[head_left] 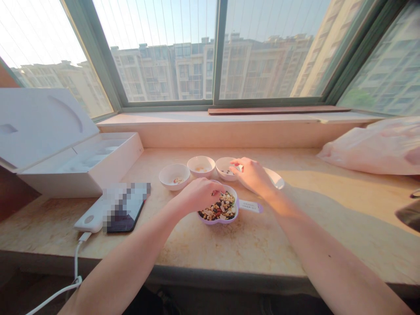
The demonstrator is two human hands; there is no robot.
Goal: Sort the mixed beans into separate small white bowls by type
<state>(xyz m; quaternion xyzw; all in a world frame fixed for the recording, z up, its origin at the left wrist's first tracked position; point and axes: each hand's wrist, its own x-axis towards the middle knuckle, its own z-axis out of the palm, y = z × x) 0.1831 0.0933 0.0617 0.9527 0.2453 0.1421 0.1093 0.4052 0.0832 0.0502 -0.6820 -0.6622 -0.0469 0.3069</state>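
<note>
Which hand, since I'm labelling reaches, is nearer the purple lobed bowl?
Left: the left hand is over the far-left part of the purple lobed bowl; the right hand is beyond it, to the right, at a white bowl.

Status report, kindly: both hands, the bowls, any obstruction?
Left hand over filled purple bowl. Right hand at white bowl. White dish partly hidden behind right hand.

No text is legible; the print (248, 204) on the handle (257, 208), right of the purple bowl (219, 222), is too small.
</note>
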